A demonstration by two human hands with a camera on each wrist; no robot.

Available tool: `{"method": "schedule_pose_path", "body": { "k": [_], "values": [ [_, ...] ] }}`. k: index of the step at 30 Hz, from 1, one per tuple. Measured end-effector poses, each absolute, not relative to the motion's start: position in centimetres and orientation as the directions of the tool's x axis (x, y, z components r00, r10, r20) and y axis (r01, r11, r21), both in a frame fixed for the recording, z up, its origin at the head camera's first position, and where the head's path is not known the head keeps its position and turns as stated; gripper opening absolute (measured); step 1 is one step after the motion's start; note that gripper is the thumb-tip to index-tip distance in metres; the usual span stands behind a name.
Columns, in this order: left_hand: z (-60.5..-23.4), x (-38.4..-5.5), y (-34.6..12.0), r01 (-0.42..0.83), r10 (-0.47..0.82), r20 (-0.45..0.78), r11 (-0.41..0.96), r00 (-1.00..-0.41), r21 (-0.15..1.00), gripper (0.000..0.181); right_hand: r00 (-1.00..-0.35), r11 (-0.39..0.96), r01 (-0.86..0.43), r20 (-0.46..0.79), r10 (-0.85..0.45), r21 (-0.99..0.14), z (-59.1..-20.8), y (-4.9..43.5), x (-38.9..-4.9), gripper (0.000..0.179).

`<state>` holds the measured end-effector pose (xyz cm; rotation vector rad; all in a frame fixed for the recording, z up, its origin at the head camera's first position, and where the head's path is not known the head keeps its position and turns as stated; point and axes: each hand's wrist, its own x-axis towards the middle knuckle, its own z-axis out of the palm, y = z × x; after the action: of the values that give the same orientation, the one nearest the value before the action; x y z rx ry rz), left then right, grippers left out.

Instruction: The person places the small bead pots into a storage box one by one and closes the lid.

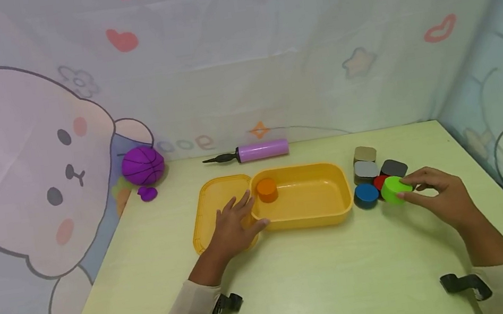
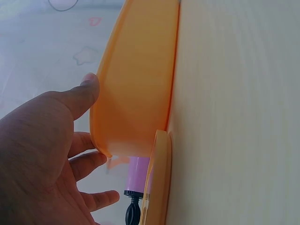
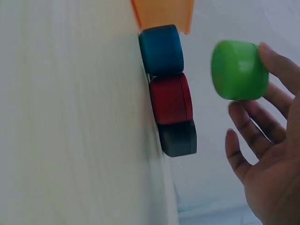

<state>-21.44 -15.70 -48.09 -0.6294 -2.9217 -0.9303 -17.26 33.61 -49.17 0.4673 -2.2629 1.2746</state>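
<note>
My right hand [image 1: 442,196] pinches a bright green round tin [image 3: 239,70] between thumb and fingers. The right wrist view shows that tin lifted off the table, beside a blue round tin [image 3: 161,50], a red tin [image 3: 171,99] and a dark tin [image 3: 179,138]. My left hand [image 1: 232,228] touches the left end of a yellow-orange plastic box [image 1: 309,221], fingers spread and fairly straight, thumb at the rim in the left wrist view. Inside the box, at its left end, sits an orange round tin [image 1: 267,190]. A matching flat lid [image 1: 202,217] lies left of the box, partly behind my left hand.
Behind the red tin stand a silver tin [image 1: 366,170], a gold tin [image 1: 365,154] and the dark one. A purple hand pump [image 1: 262,150] lies along the back edge. At the far left are a purple ball [image 1: 143,166] and a small purple duck [image 1: 148,193].
</note>
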Motion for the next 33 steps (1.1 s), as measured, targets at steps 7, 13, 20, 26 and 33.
{"method": "schedule_pose_path", "body": {
  "k": [7,13,20,26,33],
  "values": [
    [-48.3,-21.6,-15.7,0.378,0.37,0.13,0.746,-0.92,0.549,0.077,-0.717,0.515,-0.608,0.696,-0.028,-0.605,-48.0,32.0,-18.5,0.048],
    [-48.2,-21.5,-15.8,0.367,0.366,0.117,0.75,-0.923,0.55,0.078,-0.675,0.515,-0.636,0.737,-0.011,-0.575,-47.7,30.5,-19.4,0.049],
    [-48.0,-21.4,-15.7,0.372,0.367,0.124,0.75,-0.922,0.547,0.077,-0.683,0.481,-0.639,0.731,0.005,-0.6,-47.1,28.1,-19.9,0.045],
    [-48.4,-21.4,-15.8,0.364,0.366,0.114,0.745,-0.924,0.559,0.078,-0.675,0.455,-0.65,0.737,0.022,-0.609,-47.0,26.0,-20.5,0.044],
    [-48.3,-21.6,-15.8,0.378,0.375,0.125,0.744,-0.919,0.551,0.079,-0.673,0.398,-0.687,0.739,-0.034,-0.608,-47.3,23.3,-21.5,0.042]
  ]
}}
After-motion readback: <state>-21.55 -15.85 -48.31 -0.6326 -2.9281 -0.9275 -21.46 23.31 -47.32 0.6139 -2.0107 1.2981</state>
